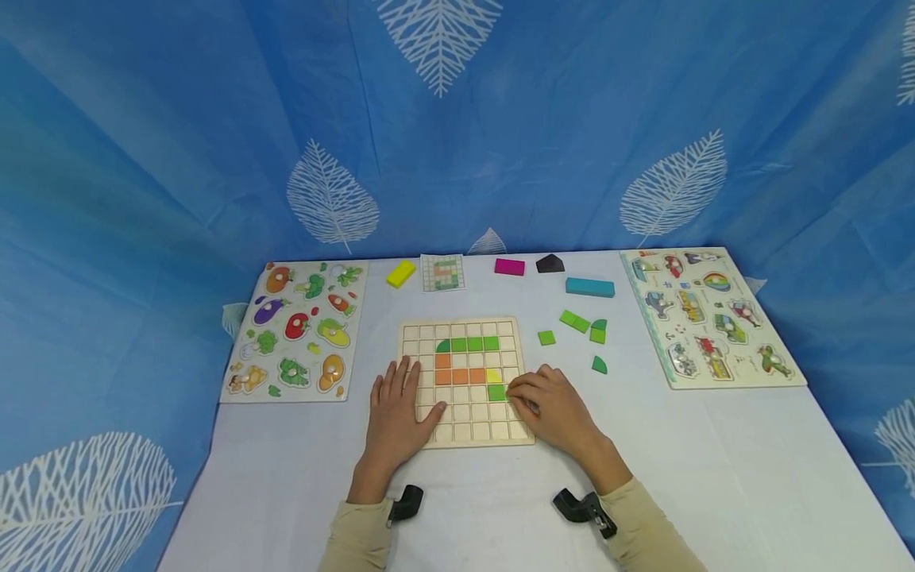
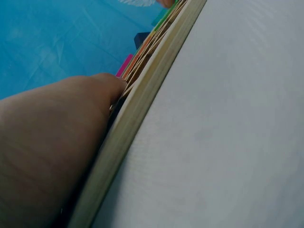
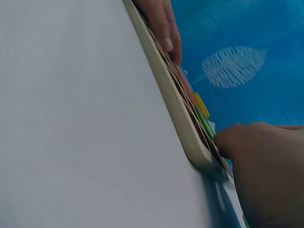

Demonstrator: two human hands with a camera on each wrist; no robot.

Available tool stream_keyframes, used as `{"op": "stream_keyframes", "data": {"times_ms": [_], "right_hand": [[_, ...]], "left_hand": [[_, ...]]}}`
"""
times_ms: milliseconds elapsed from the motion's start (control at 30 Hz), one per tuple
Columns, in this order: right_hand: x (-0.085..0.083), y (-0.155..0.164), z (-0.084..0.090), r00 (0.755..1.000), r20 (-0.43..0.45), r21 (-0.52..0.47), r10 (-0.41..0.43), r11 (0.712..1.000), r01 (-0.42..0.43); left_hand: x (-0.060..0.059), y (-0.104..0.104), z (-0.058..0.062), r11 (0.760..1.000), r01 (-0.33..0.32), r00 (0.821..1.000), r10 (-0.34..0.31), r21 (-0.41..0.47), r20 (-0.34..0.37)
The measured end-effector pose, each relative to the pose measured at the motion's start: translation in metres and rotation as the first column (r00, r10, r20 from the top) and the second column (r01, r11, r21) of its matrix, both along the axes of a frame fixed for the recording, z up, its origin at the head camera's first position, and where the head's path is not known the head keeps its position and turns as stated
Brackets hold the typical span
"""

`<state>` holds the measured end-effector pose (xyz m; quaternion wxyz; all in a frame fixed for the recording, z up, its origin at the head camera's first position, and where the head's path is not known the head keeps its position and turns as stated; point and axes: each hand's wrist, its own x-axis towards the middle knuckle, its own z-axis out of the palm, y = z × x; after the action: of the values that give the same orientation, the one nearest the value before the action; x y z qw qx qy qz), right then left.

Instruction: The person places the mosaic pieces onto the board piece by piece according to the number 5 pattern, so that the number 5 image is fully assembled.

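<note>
Green square tile [image 1: 496, 392] down in the wooden grid board [image 1: 466, 435] mid-table, under the yellow piece [image 1: 494, 376]. Right hand [image 1: 549, 407] pinching that tile with curled fingertips. Left hand [image 1: 397, 413] flat, fingers straight, pressing on the board's left edge.

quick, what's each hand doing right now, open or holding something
Left hand: open, resting flat on the grid board.
Right hand: fingers curled at the green square tile on the board; whether it pinches the tile cannot be told.

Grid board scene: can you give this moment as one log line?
left hand: flat on grid board | right hand: fingertips at green tile
</note>
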<state>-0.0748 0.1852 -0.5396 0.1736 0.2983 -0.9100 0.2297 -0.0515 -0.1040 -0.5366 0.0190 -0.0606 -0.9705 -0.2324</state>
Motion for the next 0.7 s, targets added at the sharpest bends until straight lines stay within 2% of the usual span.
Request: {"op": "stream_keyframes", "data": {"times_ms": [167,300,400,500,700], "right_hand": [[-0.016,0.023,0.001,0.988,0.029,-0.023,-0.154,0.988,0.155],[-0.035,0.036,0.005,0.967,0.066,0.050,-0.245,0.969,0.242],[-0.044,0.041,0.006,0.955,0.095,0.110,-0.280,0.957,0.269],[-0.046,0.043,0.004,0.945,0.122,0.128,-0.304,0.949,0.288],[-0.045,0.044,0.003,0.950,0.117,0.110,-0.289,0.954,0.277]], "left_hand": [[0.001,0.001,0.002,1.000,0.005,1.000,-0.005,0.002,0.004],[0.000,0.000,0.001,1.000,0.004,1.000,-0.004,0.001,-0.007],[0.000,0.000,0.000,1.000,0.009,1.000,-0.009,0.012,-0.024],[0.001,0.001,-0.001,1.000,0.017,1.000,-0.016,0.017,-0.025],[0.001,0.000,-0.003,1.000,0.003,1.000,-0.003,0.005,-0.004]]}}
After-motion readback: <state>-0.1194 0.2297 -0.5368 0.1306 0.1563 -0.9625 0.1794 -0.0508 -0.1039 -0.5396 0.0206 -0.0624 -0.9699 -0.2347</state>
